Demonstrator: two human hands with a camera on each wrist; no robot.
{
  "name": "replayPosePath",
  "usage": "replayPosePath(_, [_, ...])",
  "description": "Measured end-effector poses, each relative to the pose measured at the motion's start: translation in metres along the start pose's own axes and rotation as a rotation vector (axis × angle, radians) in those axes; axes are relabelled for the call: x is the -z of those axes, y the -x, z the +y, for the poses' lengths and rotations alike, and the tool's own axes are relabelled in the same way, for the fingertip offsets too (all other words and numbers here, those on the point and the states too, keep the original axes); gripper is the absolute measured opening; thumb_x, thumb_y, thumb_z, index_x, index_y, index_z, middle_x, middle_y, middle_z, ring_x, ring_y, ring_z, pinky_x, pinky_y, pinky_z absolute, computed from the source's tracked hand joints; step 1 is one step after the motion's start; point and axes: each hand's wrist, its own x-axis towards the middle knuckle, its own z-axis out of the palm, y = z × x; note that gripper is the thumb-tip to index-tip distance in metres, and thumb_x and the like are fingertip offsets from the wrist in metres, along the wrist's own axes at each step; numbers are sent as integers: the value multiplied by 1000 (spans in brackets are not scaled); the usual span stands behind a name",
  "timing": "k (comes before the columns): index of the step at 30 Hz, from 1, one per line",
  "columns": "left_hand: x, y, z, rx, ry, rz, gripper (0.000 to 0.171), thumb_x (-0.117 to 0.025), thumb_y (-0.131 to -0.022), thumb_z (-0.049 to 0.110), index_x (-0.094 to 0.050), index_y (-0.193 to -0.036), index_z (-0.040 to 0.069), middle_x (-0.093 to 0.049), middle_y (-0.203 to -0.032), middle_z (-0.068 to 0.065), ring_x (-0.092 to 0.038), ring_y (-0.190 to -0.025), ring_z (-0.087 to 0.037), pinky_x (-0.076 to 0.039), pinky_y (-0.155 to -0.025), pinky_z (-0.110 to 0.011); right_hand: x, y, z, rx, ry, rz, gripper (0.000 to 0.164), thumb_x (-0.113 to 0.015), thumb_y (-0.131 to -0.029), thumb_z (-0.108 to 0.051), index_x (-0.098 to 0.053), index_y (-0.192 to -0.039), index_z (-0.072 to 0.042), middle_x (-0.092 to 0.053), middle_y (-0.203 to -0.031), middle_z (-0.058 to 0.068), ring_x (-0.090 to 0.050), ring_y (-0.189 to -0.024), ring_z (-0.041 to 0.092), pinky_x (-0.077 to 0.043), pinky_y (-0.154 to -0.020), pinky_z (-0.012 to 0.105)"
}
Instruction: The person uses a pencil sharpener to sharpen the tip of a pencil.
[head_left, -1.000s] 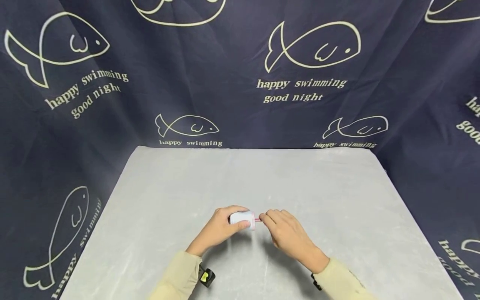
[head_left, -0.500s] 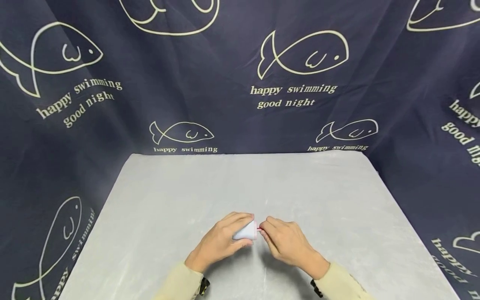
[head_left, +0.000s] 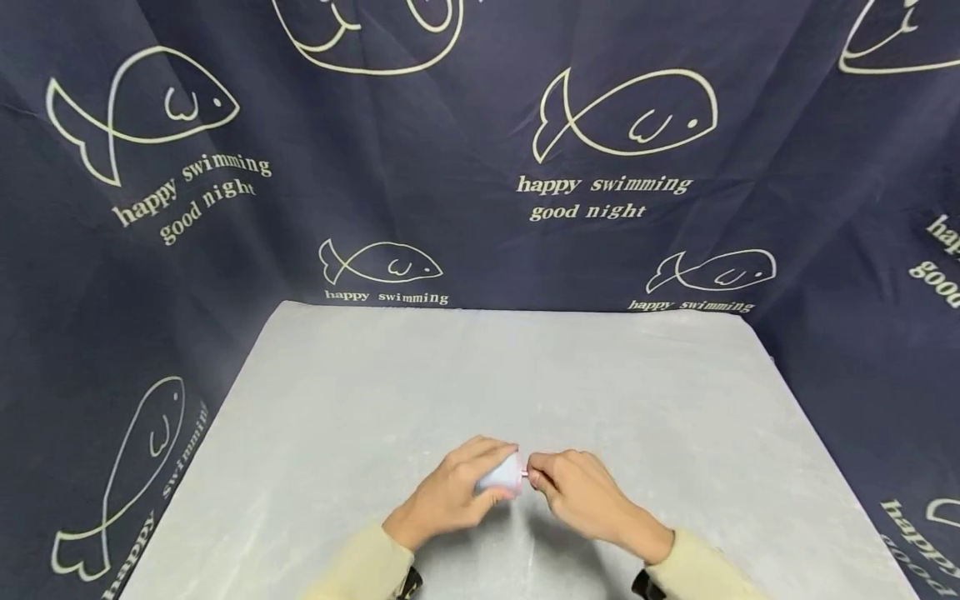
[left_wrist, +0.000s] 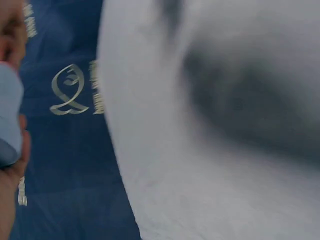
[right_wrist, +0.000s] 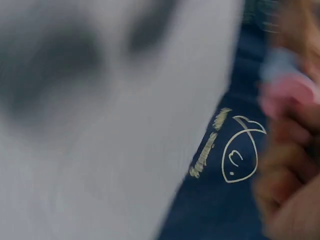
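Observation:
My left hand [head_left: 453, 489] grips a small light-blue cylinder [head_left: 501, 475] that lies on its side above the table, fingers over the top and thumb below. Its pink end [right_wrist: 287, 92], blurred in the right wrist view, faces right. A thin pink stick [head_left: 524, 474] juts from that end. My right hand [head_left: 588, 493] pinches the stick close to the pink end, its fingers curled; the rest of the stick is hidden inside them. At the left edge of the left wrist view shows the blue body [left_wrist: 9, 110] of the cylinder.
A pale grey-white tabletop [head_left: 390, 375] spreads under both hands, with their shadows on it. Behind and at both sides hangs a dark blue curtain [head_left: 480, 150] printed with fish outlines and lettering.
Both hands have come lower in the head view. Less of the stick shows between the cylinder and my right hand, which has rolled so its thumb shows. My left fingers cover the cylinder differently.

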Motion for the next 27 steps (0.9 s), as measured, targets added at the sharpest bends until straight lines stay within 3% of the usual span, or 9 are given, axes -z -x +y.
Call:
replayPosePath(3, [-5,4,2,-176,-166,21,49,-71,-84,25,-59,-119,-5,-64,-110,-10,-61,-95,-16,-49,-86,-20,12,-1,1,-253,-472,-260,29,-48,-95,-10,-53,-70,3,-33,-55,-9,-24,-47,2,-21,-46,19])
replayPosePath(5, [-6,5,2,-236,-249,26,47,-66,-88,29,-57,-120,-3,-64,-109,-8,-61,-94,-14,-49,-86,-20,15,-3,3,-299,-569,-337,29,-46,-95,-7,-55,-73,8,-34,-55,-8,-24,-47,3,-21,-46,19])
replayPosePath(7, [-4,7,1,-221,-261,6,46,-64,-90,30,-58,-120,-4,-64,-109,-8,-62,-94,-14,-50,-87,-22,13,-3,3,-262,-476,-323,29,-45,-98,-11,-57,-75,3,-36,-56,-9,-27,-47,2,-24,-46,19])
replayPosePath(9, [2,7,0,-125,-207,-56,46,-63,-91,30,-58,-120,-5,-65,-111,-9,-63,-98,-16,-51,-89,-25,6,-1,0,-186,-301,-222,25,-46,-99,-14,-59,-79,-6,-40,-59,-12,-31,-49,-2,-29,-46,17])
replayPosePath(14, [18,0,-4,289,101,-245,41,-61,-93,28,-62,-121,-1,-68,-111,-7,-63,-94,-13,-52,-84,-27,-20,6,1,120,286,192,22,-41,-102,-21,-59,-91,-13,-48,-71,-11,-37,-59,-1,-34,-50,15])
replayPosePath(17, [22,-4,-7,487,299,-284,36,-59,-94,28,-65,-117,2,-70,-109,-7,-64,-95,-14,-51,-85,-30,-29,8,7,276,555,395,31,-31,-104,-21,-58,-92,-10,-46,-72,-6,-36,-59,5,-30,-50,16])
replayPosePath(20, [22,-4,-8,602,488,-292,35,-57,-95,29,-68,-113,1,-70,-109,-11,-64,-100,-17,-50,-89,-32,-32,7,12,380,652,508,34,-30,-103,-21,-59,-89,-8,-45,-71,-3,-37,-57,10,-26,-47,18])
replayPosePath(24, [17,-3,-6,673,778,-271,38,-56,-96,25,-66,-108,-9,-69,-101,-23,-62,-81,-10,-51,-72,-24,-30,5,14,459,675,563,35,-34,-102,-24,-57,-80,-11,-42,-65,-4,-34,-51,8,-25,-41,16])
replayPosePath(27, [7,-5,-3,613,761,-227,38,-56,-96,23,-65,-109,-11,-68,-102,-24,-60,-79,-7,-51,-69,-23,-25,5,11,390,647,511,40,-31,-103,-26,-50,-70,-15,-37,-59,-8,-24,-49,1,-19,-40,13])
